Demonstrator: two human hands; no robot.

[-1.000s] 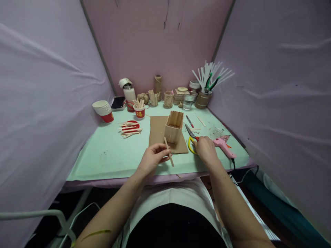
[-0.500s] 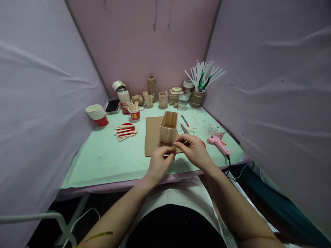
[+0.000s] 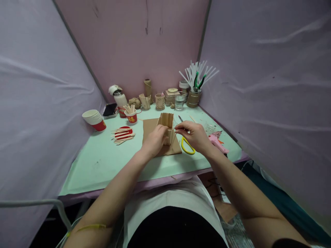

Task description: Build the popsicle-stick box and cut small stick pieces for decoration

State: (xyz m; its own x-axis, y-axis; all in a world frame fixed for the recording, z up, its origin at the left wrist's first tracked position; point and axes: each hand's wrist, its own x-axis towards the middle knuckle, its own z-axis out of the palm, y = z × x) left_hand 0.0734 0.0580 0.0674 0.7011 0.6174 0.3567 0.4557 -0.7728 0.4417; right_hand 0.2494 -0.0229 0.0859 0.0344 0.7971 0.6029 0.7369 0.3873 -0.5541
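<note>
A small open-topped box made of wooden craft sticks (image 3: 167,119) stands upright on a piece of brown cardboard (image 3: 150,129). My left hand (image 3: 155,139) is curled round its front left side, covering part of it. At the box's right side, my right hand (image 3: 193,136) is closed in a pinch. Whatever lies between those fingertips is too small to make out. Below the right hand is the yellow handle (image 3: 184,148) of a pair of scissors, whose blades are mostly hidden.
Left of the cardboard, loose craft sticks (image 3: 124,137) lie over a red disc. A red paper cup (image 3: 131,117) holds more sticks. A pink glue gun (image 3: 218,143) rests at the right. Along the back stand a glass of water (image 3: 179,102) and a pot (image 3: 193,100) with white glue sticks and pliers.
My left hand has moved up and left from the front of the cardboard onto the box. My right hand has risen to the box's right side, away from the left. The scissors' yellow handle now shows.
</note>
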